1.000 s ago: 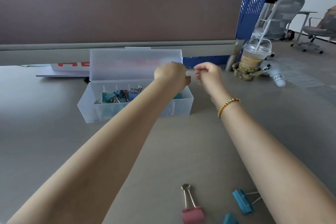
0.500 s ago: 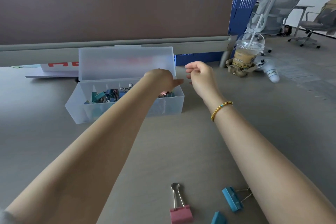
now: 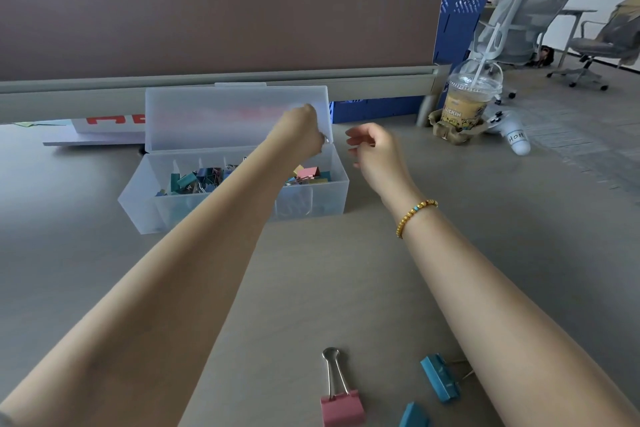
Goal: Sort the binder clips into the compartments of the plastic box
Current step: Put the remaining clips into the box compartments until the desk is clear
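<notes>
most of the sorting is looking done: the plastic box (image 3: 311,199), lid up at the far side of the counter (image 3: 346,281), is already holding a heap of coloured binder clips (image 3: 204,178). the left hand (image 3: 300,132) is hovering over its right compartment, fingers curled on something small and metallic, probably a clip. the right hand (image 3: 377,152) is hanging just beside the box, fingers loosely curled, holding nothing. a pink clip (image 3: 341,406) and two blue clips (image 3: 440,377) are waiting at the near edge.

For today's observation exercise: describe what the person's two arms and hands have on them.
Both forearms are bare, no sleeves in view. The right wrist wears a beaded bracelet of gold-coloured beads with one turquoise bead. The left hand and right hand wear no gloves.
</notes>
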Demonstrator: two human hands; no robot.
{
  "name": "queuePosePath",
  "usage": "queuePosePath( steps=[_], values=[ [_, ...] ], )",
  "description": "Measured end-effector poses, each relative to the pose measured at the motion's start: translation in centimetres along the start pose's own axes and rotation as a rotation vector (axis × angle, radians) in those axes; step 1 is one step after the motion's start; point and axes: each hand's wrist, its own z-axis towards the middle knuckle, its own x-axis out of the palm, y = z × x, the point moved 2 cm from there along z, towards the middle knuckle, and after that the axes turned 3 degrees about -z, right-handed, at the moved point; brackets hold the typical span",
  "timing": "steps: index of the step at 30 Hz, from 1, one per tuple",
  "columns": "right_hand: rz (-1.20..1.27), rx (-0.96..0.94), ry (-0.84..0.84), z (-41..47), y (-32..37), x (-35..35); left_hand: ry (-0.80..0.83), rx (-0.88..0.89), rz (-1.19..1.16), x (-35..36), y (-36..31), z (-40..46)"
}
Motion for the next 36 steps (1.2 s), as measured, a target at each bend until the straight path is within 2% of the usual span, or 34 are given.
queuePosePath(
  steps=[3,7,12,14,18,20,28,32,36],
  values=[
    [0.001,0.002,0.013,0.0,-0.1,0.3,-0.077,-0.053,-0.083,-0.4,0.7,-0.3],
    [-0.016,-0.023,0.031,-0.2,0.3,1.1,-0.048,-0.062,-0.054,0.7,0.1,-1.0],
    [-0.113,-0.053,0.064,-0.1,0.3,1.4,0.076,0.0,0.057,0.7,-0.3,-0.5],
    [-0.158,-0.055,0.076,-0.2,0.2,1.4,0.13,0.099,0.047,0.1,0.0,-0.9],
    [-0.126,-0.049,0.091,-0.6,0.1,1.3,0.341,0.226,0.004,-0.9,1.8,-2.7],
    [-0.118,-0.041,0.088,-0.8,0.1,1.3,0.367,0.254,-0.007,-0.7,2.8,-3.1],
    [-0.107,-0.049,0.079,-1.5,0.7,1.1,0.103,0.209,-0.074,-1.0,3.3,-2.9],
    [-0.101,-0.057,0.076,-1.5,0.7,1.3,-0.019,0.139,0.106,-1.8,3.4,-2.3],
    [-0.082,-0.072,0.074,-1.6,0.6,1.3,-0.027,0.093,0.247,-0.3,3.6,-2.3]
  ],
)
